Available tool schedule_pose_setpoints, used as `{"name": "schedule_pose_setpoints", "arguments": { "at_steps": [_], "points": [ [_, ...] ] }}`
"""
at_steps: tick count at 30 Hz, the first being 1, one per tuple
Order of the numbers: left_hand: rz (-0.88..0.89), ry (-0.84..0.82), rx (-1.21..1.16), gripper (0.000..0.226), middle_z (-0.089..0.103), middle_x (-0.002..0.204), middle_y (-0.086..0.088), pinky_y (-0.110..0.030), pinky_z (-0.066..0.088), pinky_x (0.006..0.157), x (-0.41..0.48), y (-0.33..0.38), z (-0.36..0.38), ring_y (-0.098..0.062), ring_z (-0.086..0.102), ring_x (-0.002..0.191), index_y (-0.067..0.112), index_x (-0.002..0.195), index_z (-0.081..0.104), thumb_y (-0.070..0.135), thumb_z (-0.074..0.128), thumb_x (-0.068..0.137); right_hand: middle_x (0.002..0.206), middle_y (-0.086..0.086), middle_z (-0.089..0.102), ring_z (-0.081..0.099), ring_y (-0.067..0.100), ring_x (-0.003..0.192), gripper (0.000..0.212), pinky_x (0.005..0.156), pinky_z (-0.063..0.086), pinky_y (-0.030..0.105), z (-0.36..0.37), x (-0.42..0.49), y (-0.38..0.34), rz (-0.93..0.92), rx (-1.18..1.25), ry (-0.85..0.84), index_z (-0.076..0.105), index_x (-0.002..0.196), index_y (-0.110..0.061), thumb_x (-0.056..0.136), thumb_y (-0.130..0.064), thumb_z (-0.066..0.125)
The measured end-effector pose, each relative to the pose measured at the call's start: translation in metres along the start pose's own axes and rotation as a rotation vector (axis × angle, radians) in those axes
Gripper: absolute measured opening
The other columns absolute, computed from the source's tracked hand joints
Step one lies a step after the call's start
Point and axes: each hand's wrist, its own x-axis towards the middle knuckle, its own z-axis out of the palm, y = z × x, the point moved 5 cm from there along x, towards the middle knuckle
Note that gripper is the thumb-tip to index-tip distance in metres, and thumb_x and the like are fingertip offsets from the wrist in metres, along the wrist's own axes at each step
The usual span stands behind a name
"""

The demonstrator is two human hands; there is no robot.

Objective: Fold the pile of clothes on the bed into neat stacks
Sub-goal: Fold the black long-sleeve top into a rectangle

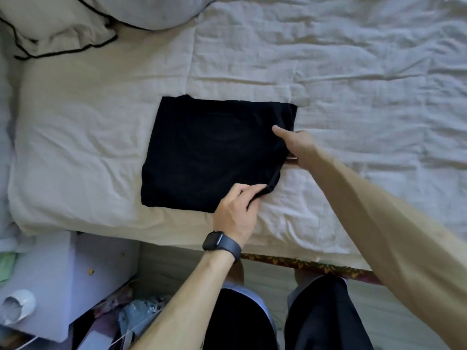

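Plainly, left hand (235,210) and right hand (298,145) clamp their grip on black garment (209,152), pillow (50,21) apart.

A black garment (212,152) lies folded square on the bed (353,72).

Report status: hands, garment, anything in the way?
Left hand pinches near-right corner of the black garment. Right hand holds its right edge, thumb on top. Garment lies folded, flat on bed. Nothing across it.
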Motion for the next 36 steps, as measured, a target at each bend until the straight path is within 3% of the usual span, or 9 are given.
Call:
{"name": "schedule_pose_setpoints", "arguments": {
  "at_steps": [3,9,14,18,22,26,30,32,36],
  "points": [
    [0.144,-0.005,0.101,0.026,0.069,0.095,0.0,-0.036,0.054,0.065,-0.006,0.002,0.002,-0.02,0.066,0.076,0.021,0.113,0.076,0.014,0.073,0.087,0.099,0.005,0.075,0.074,0.021,0.084,0.016,0.052,0.059,0.03,0.004,0.008,0.004,0.021,-0.054,0.055,0.065,0.098,-0.017,0.09,-0.024,0.077],
    [0.196,0.029,0.07,0.023,0.07,0.092,0.004,-0.034,0.054,0.06,-0.007,-0.006,-0.001,-0.017,0.066,0.074,0.022,0.11,0.077,0.019,0.076,0.087,0.104,0.005,0.073,0.073,0.02,0.087,0.018,0.055,0.058,0.027,-0.002,0.008,0.004,-0.015,-0.006,0.087,0.063,0.113,-0.016,0.096,-0.01,0.065],
    [-0.058,0.04,-0.206,0.022,0.069,0.103,0.012,-0.022,0.054,0.074,-0.005,-0.032,-0.022,-0.005,0.064,0.091,0.022,0.114,0.073,0.022,0.069,0.093,0.102,0.009,0.067,0.071,0.02,0.082,0.019,0.069,0.064,0.036,0.01,-0.003,-0.016,-0.082,-0.009,0.095,0.058,0.109,-0.013,0.095,-0.002,0.059],
    [-0.375,0.191,-0.463,0.016,0.068,0.096,0.019,-0.008,0.047,0.076,-0.003,-0.075,-0.061,0.001,0.064,0.092,0.024,0.111,0.07,0.027,0.067,0.095,0.083,0.006,0.059,0.057,0.01,0.049,0.023,0.054,0.054,0.026,0.06,-0.018,-0.054,-0.206,0.019,0.1,0.05,0.104,-0.02,0.089,-0.003,0.058],
    [-0.613,0.366,-0.638,0.018,0.07,0.1,0.012,-0.017,0.054,0.076,-0.003,-0.14,-0.1,0.001,0.066,0.091,0.021,0.113,0.066,0.029,0.062,0.098,0.092,0.002,0.058,0.061,0.005,0.046,0.03,0.055,0.057,0.027,0.148,-0.021,-0.091,-0.34,-0.158,0.155,0.047,0.108,-0.023,0.082,-0.013,0.058],
    [-0.806,0.427,-0.672,0.012,0.068,0.099,0.007,-0.031,0.053,0.078,0.0,-0.211,-0.12,-0.015,0.066,0.094,0.02,0.109,0.064,0.026,0.056,0.101,0.085,0.001,0.066,0.07,0.019,0.072,0.046,0.062,0.059,0.034,0.249,-0.017,-0.103,-0.453,-0.511,0.133,0.041,0.129,-0.024,0.084,-0.022,0.054],
    [-0.986,0.257,-0.568,0.012,0.063,0.094,0.002,-0.032,0.048,0.07,-0.002,-0.268,-0.115,-0.022,0.062,0.087,0.019,0.107,0.059,0.027,0.05,0.104,0.078,-0.004,0.052,0.057,0.025,0.077,0.051,0.067,0.042,0.033,0.317,-0.002,-0.088,-0.48,-0.861,0.1,0.037,0.14,-0.014,0.093,-0.017,0.054],
    [-1.014,0.136,-0.469,0.018,0.06,0.091,0.002,-0.024,0.039,0.059,-0.004,-0.285,-0.113,-0.012,0.057,0.077,0.015,0.111,0.057,0.029,0.047,0.105,0.076,-0.005,0.047,0.052,0.024,0.074,0.047,0.069,0.04,0.033,0.332,0.003,-0.082,-0.444,-0.918,0.143,0.038,0.137,-0.011,0.094,-0.016,0.055],
    [-0.969,0.066,-0.451,0.009,0.059,0.088,0.009,-0.014,0.032,0.053,0.002,-0.295,-0.118,0.0,0.052,0.072,0.022,0.101,0.052,0.028,0.047,0.105,0.076,-0.004,0.051,0.05,0.013,0.066,0.039,0.066,0.043,0.034,0.337,0.007,-0.084,-0.419,-0.89,0.233,0.042,0.129,-0.011,0.093,-0.018,0.055]
  ]
}}
